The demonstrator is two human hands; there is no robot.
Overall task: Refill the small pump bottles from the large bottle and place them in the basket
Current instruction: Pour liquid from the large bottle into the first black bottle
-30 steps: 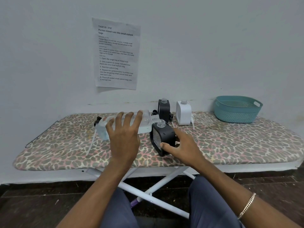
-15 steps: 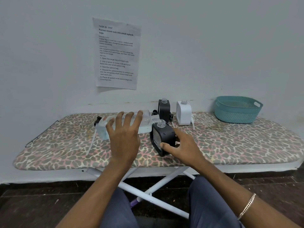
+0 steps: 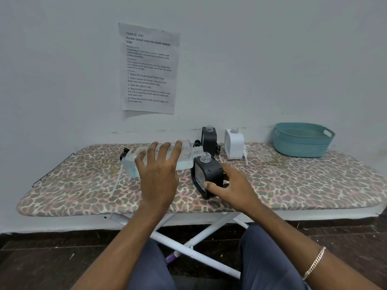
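Note:
The large clear bottle [image 3: 186,155] is held sideways over the board, its open neck pointing right, just above the mouth of a small black bottle [image 3: 207,174]. My left hand [image 3: 159,174] wraps over the clear bottle's body. My right hand [image 3: 232,189] grips the black bottle's lower side, and the bottle stands slightly tilted. A second black bottle [image 3: 208,141] and a white bottle [image 3: 234,145] stand uncapped behind, near the wall. The teal basket [image 3: 303,141] sits at the far right.
All this rests on a leopard-print ironing board [image 3: 293,185] against a wall. A black pump head [image 3: 123,154] with a white tube lies at the left, and a white pump lies beside the white bottle. A paper sheet [image 3: 148,68] is taped to the wall.

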